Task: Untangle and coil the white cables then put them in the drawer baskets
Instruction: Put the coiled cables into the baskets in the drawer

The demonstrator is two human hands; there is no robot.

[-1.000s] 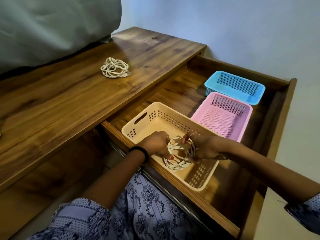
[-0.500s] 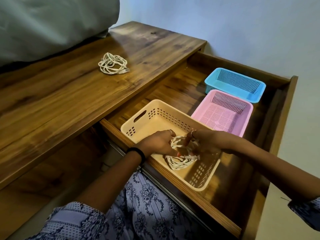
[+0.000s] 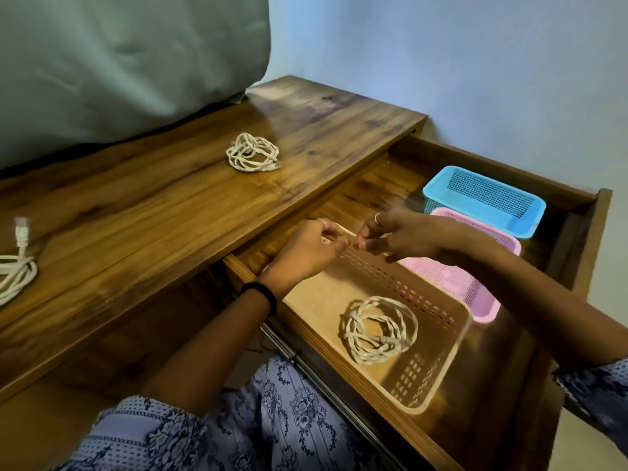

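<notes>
We see a coiled white cable (image 3: 379,329) lying flat on the floor of the beige basket (image 3: 438,382), in its near right part, apart from both hands. This basket stands in the open drawer (image 3: 601,232), along its near left side. Just beside it, to the right and farther, stands the pink basket (image 3: 475,297), and behind that one the blue basket (image 3: 530,212), at the far right corner of the drawer.

Both hands are above the far end of the beige basket, close to each other. The left hand (image 3: 306,249) has its fingers curled inward, and its grip seems to hold nothing; its fingertips are near the far rim of the basket, but we cannot tell if they touch it. A black band (image 3: 260,295) is on the left wrist. The right hand (image 3: 397,237) also has its fingers bent loosely downward, with nothing in its grip, and it hangs partly in front of the pink basket. Each hand wears a ring.

On the wooden counter (image 3: 153,215), well apart from the drawer, lies a second cable bundle (image 3: 252,156), loosely looped, toward the far side. A third cable (image 3: 15,263) with its plug shows at the left edge of the counter. Behind the counter, at the far left, is a grey-green fabric (image 3: 119,62).
</notes>
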